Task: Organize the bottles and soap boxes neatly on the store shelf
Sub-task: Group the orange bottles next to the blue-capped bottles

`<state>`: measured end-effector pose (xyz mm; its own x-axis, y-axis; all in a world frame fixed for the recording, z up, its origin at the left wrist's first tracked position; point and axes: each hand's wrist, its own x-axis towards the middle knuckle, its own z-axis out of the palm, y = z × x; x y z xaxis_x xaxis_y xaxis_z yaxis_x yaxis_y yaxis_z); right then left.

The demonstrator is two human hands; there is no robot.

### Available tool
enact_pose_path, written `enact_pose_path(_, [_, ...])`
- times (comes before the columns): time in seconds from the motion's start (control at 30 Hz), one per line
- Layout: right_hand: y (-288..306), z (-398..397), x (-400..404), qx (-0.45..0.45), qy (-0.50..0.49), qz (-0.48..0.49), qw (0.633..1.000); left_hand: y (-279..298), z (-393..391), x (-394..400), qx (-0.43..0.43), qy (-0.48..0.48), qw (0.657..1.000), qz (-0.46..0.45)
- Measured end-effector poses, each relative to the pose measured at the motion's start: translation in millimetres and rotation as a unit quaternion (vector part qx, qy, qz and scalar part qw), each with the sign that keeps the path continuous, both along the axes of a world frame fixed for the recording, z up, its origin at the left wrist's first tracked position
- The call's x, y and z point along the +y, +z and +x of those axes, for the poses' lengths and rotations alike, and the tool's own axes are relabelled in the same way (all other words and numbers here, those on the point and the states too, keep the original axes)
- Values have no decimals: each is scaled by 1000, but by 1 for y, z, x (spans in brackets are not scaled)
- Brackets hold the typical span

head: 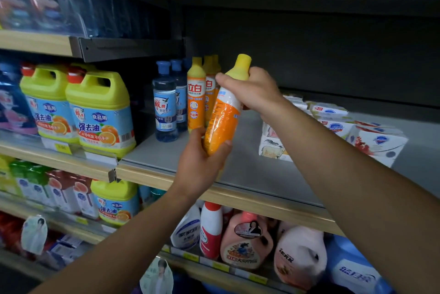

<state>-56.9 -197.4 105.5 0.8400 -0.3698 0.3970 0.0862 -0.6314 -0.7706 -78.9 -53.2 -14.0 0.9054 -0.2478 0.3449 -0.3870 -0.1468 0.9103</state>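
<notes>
My left hand [201, 163] grips the base of the orange bottle [225, 113] and my right hand [252, 90] its neck, tilted above the shelf [250, 170]; soap boxes [333, 132] at three o'clock

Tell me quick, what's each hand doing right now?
Left hand: grips the orange bottle's base.
Right hand: grips the same bottle near its yellow cap.

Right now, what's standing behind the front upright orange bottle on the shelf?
Behind the front upright orange bottle stand more orange bottles with yellow caps, at least two, in a row going back. Their lower parts are covered by it and by the held bottle, so the exact count is unclear.
</notes>
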Motion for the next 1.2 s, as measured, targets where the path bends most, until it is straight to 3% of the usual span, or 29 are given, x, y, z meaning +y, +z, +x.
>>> enact_pose_path(0.07, [1, 1, -2, 23, 66, 83, 994, 4, -4, 1, 100, -86, 986, -99])
enact_pose_path(0.1, [0, 1, -4, 46, 98, 142, 984, 6, -5, 1, 178, -145, 960, -161])
enact_pose_path(0.17, [-4, 2, -10, 88, 155, 253, 951, 13, -8, 3, 312, -252, 879, -256])
enact_pose_path(0.27, [-15, 3, -17, 114, 186, 320, 922, 22, -9, 8, 413, -350, 778, -319])
enact_pose_path(0.57, [-29, 14, -14, 159, 110, 315, 929, 31, -11, 7, 486, -355, 720, -346])
enact_pose_path(0.67, [-31, 13, -15, 158, 137, 328, 921, 29, -7, 6, 473, -341, 745, -325])
enact_pose_path(0.73, [-30, 12, -15, 118, 141, 310, 933, 22, -1, 4, 405, -313, 819, -260])
enact_pose_path(0.8, [-27, 10, -12, 57, 121, 235, 963, 11, 7, 2, 261, -237, 924, -148])
enact_pose_path(0.87, [-25, 7, -8, -8, 107, 119, 987, 1, 17, 0, 93, -161, 982, -34])
enact_pose_path(0.93, [-25, 3, -3, -54, 112, 25, 992, -5, 29, -2, 4, -111, 993, 27])
enact_pose_path(1.0, [-29, 3, 1, -75, 123, -17, 989, -9, 40, -4, -16, -90, 995, 45])
enact_pose_path(1.2, [-55, 10, 2, -86, 113, -15, 990, -21, 64, -11, -33, -80, 985, 147])
